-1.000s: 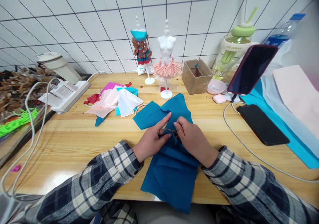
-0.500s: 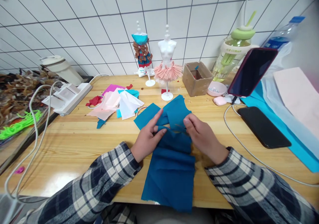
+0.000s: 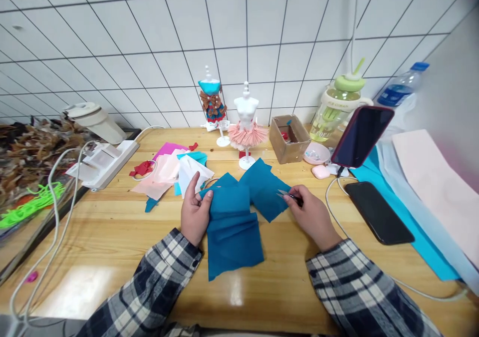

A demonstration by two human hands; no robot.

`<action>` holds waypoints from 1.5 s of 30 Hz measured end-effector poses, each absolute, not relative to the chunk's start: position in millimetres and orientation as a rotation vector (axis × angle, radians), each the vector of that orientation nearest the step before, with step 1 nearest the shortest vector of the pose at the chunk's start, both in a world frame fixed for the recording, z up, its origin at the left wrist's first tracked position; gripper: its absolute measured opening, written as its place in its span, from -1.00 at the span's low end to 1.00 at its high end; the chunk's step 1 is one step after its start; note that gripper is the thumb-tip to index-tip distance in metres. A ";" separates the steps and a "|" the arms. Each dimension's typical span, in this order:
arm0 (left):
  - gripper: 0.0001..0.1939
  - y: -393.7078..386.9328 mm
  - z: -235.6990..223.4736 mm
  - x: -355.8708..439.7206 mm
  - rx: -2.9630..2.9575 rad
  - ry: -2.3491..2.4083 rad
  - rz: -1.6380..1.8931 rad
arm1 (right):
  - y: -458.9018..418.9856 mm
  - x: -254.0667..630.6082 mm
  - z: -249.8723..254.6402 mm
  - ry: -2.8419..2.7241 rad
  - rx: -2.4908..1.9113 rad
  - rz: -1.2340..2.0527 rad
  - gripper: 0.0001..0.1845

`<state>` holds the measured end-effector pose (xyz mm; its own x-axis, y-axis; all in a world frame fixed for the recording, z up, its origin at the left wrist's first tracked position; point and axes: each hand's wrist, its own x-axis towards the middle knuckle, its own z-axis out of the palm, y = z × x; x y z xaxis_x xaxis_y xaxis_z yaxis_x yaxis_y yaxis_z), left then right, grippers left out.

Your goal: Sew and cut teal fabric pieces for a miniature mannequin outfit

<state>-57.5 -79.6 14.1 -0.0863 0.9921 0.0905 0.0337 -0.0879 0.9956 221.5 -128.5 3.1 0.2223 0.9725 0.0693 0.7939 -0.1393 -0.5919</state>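
A folded piece of teal fabric [image 3: 232, 232] lies on the wooden table [image 3: 112, 237] in front of me. My left hand [image 3: 194, 209] pinches its upper left edge between thumb and fingers. A second teal piece [image 3: 265, 189] lies just to the right, apart from the first. My right hand [image 3: 312, 214] rests at that piece's right edge, closed around small thread snips [image 3: 286, 194] whose metal tips point left over the cloth.
Two small dress forms [image 3: 245, 125] and a cardboard box [image 3: 289, 138] stand behind the fabric. Pink, white and teal scraps [image 3: 172, 167] lie at left, beside a white device [image 3: 103, 160] with cables. Two phones [image 3: 377, 211], a cup and bottles sit right.
The teal cloth has come apart into two pieces. My left hand pulled its piece leftward, my right hand drew away to the right with the snips. The camera tilted up.
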 end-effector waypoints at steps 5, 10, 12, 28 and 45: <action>-0.26 -71.5 9.8 -71.2 1.248 1.428 1.415 | -138.1 226.2 -1.3 -1.603 -1.861 0.505 -0.61; -0.26 -55.4 15.1 -87.9 1.266 1.560 1.559 | -141.4 221.1 -6.3 -2.094 -1.673 0.479 -0.60; -0.26 -47.7 20.2 -95.2 1.288 1.592 1.552 | -140.3 219.9 -8.0 -2.156 -1.697 0.441 -0.64; -0.58 -28.3 104.9 -128.0 1.730 1.503 2.042 | -141.3 230.0 -11.2 -1.493 -1.717 0.349 -0.75; -0.83 -68.9 156.0 -140.5 1.735 1.137 1.199 | -139.1 227.0 35.8 -1.662 -1.559 0.247 -0.75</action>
